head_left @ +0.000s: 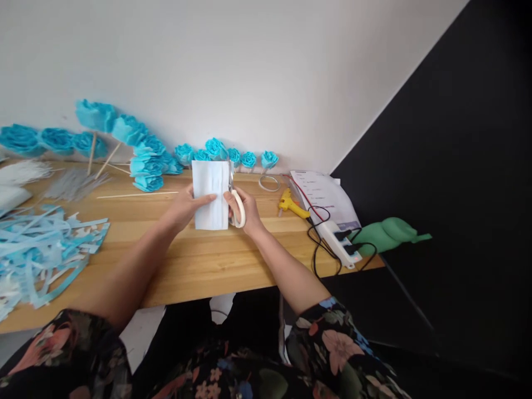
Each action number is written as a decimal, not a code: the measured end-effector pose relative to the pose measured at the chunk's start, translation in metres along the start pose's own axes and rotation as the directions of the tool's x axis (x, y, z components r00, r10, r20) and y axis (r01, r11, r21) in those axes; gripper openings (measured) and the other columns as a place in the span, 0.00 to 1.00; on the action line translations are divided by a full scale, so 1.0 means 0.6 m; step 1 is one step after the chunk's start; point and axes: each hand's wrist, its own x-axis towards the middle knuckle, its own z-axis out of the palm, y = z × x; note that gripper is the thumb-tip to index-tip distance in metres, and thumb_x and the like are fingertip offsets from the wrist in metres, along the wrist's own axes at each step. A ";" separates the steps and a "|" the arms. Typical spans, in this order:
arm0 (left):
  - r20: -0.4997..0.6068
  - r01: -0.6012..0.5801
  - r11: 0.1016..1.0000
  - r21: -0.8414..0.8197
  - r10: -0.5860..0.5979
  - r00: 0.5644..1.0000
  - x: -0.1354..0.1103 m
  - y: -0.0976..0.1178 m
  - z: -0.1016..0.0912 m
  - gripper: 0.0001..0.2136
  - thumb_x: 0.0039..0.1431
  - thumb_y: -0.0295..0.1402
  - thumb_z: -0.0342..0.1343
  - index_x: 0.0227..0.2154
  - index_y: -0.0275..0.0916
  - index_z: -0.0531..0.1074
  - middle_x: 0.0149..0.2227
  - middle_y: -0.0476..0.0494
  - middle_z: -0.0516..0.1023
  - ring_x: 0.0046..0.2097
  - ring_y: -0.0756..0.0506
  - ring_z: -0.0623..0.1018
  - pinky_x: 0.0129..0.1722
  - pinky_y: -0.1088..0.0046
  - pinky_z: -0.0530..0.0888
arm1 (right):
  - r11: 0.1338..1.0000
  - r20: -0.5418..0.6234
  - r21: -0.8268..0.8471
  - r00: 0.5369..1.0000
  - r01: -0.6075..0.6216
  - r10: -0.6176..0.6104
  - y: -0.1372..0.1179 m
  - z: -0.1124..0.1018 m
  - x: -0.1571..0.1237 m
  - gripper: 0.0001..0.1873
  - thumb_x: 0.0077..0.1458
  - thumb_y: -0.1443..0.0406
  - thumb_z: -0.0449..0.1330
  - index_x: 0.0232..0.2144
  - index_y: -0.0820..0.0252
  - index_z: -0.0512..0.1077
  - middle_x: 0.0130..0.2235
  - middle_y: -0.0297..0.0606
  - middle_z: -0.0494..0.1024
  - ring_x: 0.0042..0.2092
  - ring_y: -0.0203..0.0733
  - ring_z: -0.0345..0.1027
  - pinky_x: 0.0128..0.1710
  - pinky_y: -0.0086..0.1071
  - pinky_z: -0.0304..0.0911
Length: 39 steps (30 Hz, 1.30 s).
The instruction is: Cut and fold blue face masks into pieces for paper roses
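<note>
My left hand (188,206) grips the left side of a pale blue pleated face mask (205,213), its thumb lying across the front. A pair of scissors (238,209) with white handles is in my right hand (249,210), the blades pointing up along the mask's right edge. My right thumb presses near that same edge. The mask is upright above the wooden table (199,266). Whether the blades have cut into it cannot be made out. Behind it, small blue paper-like flowers (215,148) stand against the wall.
Larger blue flowers (148,160) on sticks lean at the back left. Blue and white strips (45,249) are heaped at the left. On the right are a yellow glue gun (293,204), a power strip (338,244) with black cables, printed paper (326,197) and a green object (386,234).
</note>
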 end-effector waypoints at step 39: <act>-0.251 -0.138 0.988 -0.064 0.118 0.961 0.036 0.027 -0.061 0.18 0.44 0.46 0.72 0.30 0.38 0.76 0.30 0.45 0.80 0.34 0.44 0.81 0.31 0.73 0.77 | 0.975 0.098 0.218 0.995 -0.038 0.017 0.007 -0.002 0.008 0.23 0.46 0.51 0.71 0.34 0.57 0.68 0.22 0.25 0.70 0.21 0.31 0.64 0.20 0.25 0.61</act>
